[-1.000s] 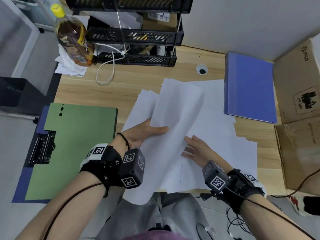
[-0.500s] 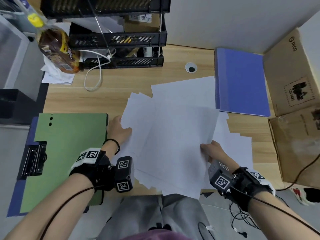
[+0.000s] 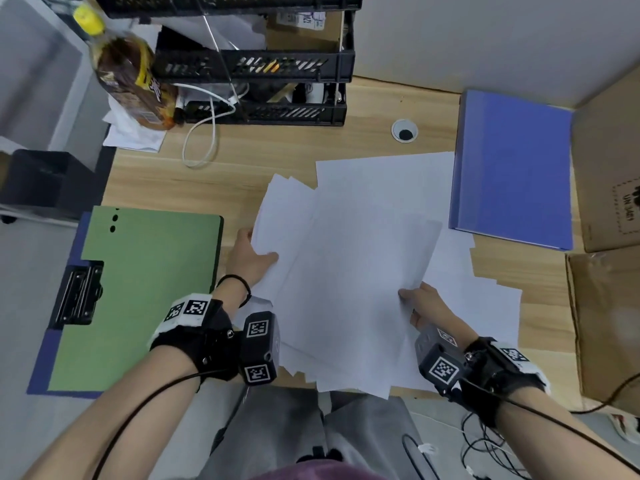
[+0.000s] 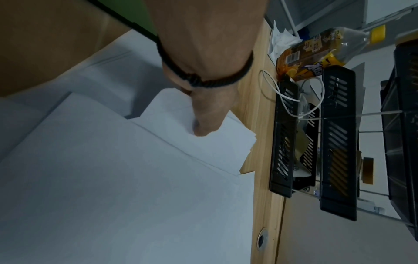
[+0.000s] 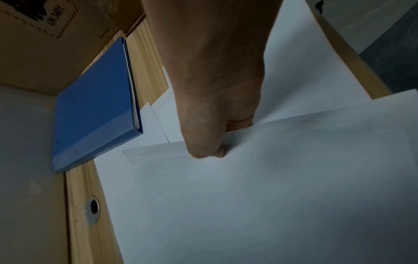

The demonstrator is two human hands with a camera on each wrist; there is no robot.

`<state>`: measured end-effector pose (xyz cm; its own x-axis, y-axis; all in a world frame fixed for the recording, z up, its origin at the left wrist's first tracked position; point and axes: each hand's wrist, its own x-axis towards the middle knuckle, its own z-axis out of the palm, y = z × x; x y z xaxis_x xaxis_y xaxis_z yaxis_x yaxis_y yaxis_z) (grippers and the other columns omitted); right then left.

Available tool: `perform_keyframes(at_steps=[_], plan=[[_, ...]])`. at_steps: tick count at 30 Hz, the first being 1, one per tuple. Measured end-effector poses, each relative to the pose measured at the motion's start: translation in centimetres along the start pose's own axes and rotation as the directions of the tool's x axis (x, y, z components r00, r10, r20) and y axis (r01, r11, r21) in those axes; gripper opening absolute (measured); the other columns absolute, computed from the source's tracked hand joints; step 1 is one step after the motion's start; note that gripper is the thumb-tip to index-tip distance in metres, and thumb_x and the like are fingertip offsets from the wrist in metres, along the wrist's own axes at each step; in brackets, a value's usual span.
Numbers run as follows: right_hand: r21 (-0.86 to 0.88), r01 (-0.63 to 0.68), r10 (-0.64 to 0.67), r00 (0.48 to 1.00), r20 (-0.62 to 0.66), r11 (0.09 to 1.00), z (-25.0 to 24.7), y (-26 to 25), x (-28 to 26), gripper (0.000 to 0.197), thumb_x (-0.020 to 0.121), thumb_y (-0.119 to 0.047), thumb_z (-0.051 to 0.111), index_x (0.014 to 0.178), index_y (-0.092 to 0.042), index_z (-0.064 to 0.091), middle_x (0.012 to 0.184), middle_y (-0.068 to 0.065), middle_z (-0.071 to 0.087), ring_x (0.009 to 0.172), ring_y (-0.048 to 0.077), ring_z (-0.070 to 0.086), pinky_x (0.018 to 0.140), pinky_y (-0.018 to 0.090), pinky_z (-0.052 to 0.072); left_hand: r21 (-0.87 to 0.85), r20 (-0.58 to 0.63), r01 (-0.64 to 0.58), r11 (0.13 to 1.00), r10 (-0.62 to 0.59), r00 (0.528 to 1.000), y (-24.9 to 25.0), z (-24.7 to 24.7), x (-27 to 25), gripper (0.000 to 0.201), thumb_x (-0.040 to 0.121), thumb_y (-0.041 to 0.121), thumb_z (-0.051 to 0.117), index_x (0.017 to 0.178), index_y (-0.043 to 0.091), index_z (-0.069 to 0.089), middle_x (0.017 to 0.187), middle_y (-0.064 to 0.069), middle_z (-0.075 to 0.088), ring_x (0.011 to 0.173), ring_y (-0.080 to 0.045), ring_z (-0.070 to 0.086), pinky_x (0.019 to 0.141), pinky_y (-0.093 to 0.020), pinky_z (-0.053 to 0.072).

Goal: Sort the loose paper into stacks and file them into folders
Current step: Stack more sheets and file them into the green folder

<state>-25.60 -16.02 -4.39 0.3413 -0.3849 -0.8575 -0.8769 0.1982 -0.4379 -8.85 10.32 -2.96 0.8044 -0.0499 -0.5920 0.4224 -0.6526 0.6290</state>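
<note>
Loose white paper sheets point(image 3: 349, 271) lie fanned over the middle of the wooden desk point(image 3: 242, 157). My left hand point(image 3: 251, 258) grips the left edge of the pile, thumb on top and fingers under; the left wrist view shows the thumb pressing on the sheets point(image 4: 158, 160). My right hand point(image 3: 417, 301) pinches the right edge of the top sheet, thumb over it and fingers beneath, as the right wrist view shows on the sheet point(image 5: 248, 196). An open green folder point(image 3: 138, 292) with a black clip lies at the left. A shut blue folder point(image 3: 512, 168) lies at the right.
A black stacked tray rack point(image 3: 256, 64) stands at the back, with a tea bottle point(image 3: 131, 74) and a white cable point(image 3: 204, 133) beside it. Cardboard boxes point(image 3: 609, 161) line the right side. A round cable hole point(image 3: 404, 131) sits behind the papers. My lap is below the desk's near edge.
The raised sheets have come down flat onto the pile. My left hand moved from on top of the pile to its left edge; my right hand shifted right to the sheet's right edge.
</note>
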Motion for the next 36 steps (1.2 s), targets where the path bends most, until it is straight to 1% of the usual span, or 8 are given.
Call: perform_keyframes(at_steps=[5, 9, 14, 22, 24, 26, 29, 36], plan=[[-0.036, 0.012, -0.009, 0.998, 0.06, 0.999, -0.4, 0.2, 1.0, 0.022, 0.089, -0.006, 0.053, 0.109, 0.0, 0.059, 0.096, 0.024, 0.063, 0.086, 0.033, 0.059, 0.08, 0.048, 0.049, -0.054, 0.033, -0.009, 0.998, 0.01, 0.999, 0.4, 1.0, -0.6, 0.017, 0.089, 0.018, 0.064, 0.105, 0.013, 0.061, 0.104, -0.004, 0.065, 0.096, -0.024, 0.062, 0.079, -0.027, 0.045], [-0.063, 0.015, -0.01, 0.997, 0.078, 0.998, -0.5, -0.5, 0.5, 0.027, 0.092, -0.004, 0.052, 0.116, 0.006, 0.055, 0.095, 0.018, 0.062, 0.084, 0.032, 0.06, 0.075, 0.039, 0.048, -0.105, -0.005, -0.06, 0.993, 0.06, 0.998, 1.3, 0.4, -0.9, 0.03, 0.089, 0.033, 0.064, 0.11, 0.011, 0.066, 0.104, -0.002, 0.066, 0.092, -0.021, 0.063, 0.077, -0.027, 0.046], [-0.129, 0.057, -0.05, 0.997, 0.059, 0.99, -0.7, -2.0, -1.6, 0.012, 0.096, 0.004, 0.044, 0.101, -0.004, 0.052, 0.077, 0.003, 0.057, 0.064, 0.015, 0.053, 0.037, 0.011, 0.041, -0.167, -0.105, -0.149, 0.975, 0.133, 0.986, 2.0, -0.6, -2.1, 0.025, 0.092, 0.032, 0.06, 0.105, 0.011, 0.067, 0.096, -0.002, 0.067, 0.087, -0.02, 0.062, 0.073, -0.025, 0.043], [-0.223, 0.107, -0.12, 0.992, -0.044, 0.969, 0.6, -2.2, -2.2, 0.012, 0.096, 0.007, 0.041, 0.093, -0.001, 0.05, 0.085, 0.011, 0.055, 0.063, 0.022, 0.051, 0.034, 0.009, 0.035, -0.439, -0.41, -0.257, 0.861, 0.062, 0.91, 1.4, -6.4, -3.5, 0.028, 0.093, 0.028, 0.06, 0.114, 0.01, 0.064, 0.104, -0.002, 0.066, 0.095, -0.019, 0.063, 0.083, -0.032, 0.051], [-0.262, 0.129, -0.146, 0.988, -0.047, 0.956, 1.2, -2.4, -2.7, 0.01, 0.098, 0.003, 0.042, 0.094, -0.003, 0.05, 0.107, 0.024, 0.062, 0.068, 0.02, 0.05, 0.045, 0.011, 0.039, -0.53, -0.461, -0.26, 0.807, -0.017, 0.887, 0.7, -8.3, -3.5, 0.034, 0.092, 0.032, 0.06, 0.117, 0.008, 0.062, 0.11, -0.004, 0.066, 0.098, -0.021, 0.064, 0.084, -0.034, 0.053], [-0.251, 0.186, -0.201, 0.979, -0.033, 0.95, 1.7, -3.1, -3.8, 0.016, 0.097, 0.005, 0.043, 0.11, 0.001, 0.051, 0.13, 0.031, 0.054, 0.075, 0.024, 0.054, 0.043, 0.01, 0.039, -0.605, -0.458, -0.239, 0.76, -0.087, 0.885, -0.6, -9.8, -3.2, 0.044, 0.09, 0.037, 0.061, 0.124, 0.009, 0.058, 0.118, -0.004, 0.065, 0.105, -0.022, 0.063, 0.089, -0.037, 0.052], [-0.207, 0.26, -0.271, 0.962, -0.023, 0.943, 2.1, -4.6, -5.2, 0.033, 0.097, 0.004, 0.041, 0.129, 0.007, 0.048, 0.125, 0.027, 0.057, 0.084, 0.027, 0.055, 0.048, 0.018, 0.043, -0.621, -0.42, -0.179, 0.763, -0.132, 0.898, -3.1, -11.1, -3.4, 0.05, 0.089, 0.041, 0.062, 0.128, 0.011, 0.055, 0.124, -0.003, 0.062, 0.113, -0.025, 0.059, 0.094, -0.039, 0.049], [-0.283, 0.336, -0.354, 0.935, -0.013, 0.898, 3.1, -7.3, -7.5, 0.017, 0.093, 0.005, 0.039, 0.099, -0.002, 0.054, 0.081, 0.012, 0.059, 0.063, 0.018, 0.051, 0.048, 0.025, 0.039, -0.47, -0.256, 0.121, 0.874, -0.266, 0.929, -10.5, -12.1, -5.0, 0.061, 0.093, 0.036, 0.058, 0.139, -0.001, 0.041, 0.141, -0.015, 0.047, 0.127, -0.032, 0.047, 0.097, -0.035, 0.038]])
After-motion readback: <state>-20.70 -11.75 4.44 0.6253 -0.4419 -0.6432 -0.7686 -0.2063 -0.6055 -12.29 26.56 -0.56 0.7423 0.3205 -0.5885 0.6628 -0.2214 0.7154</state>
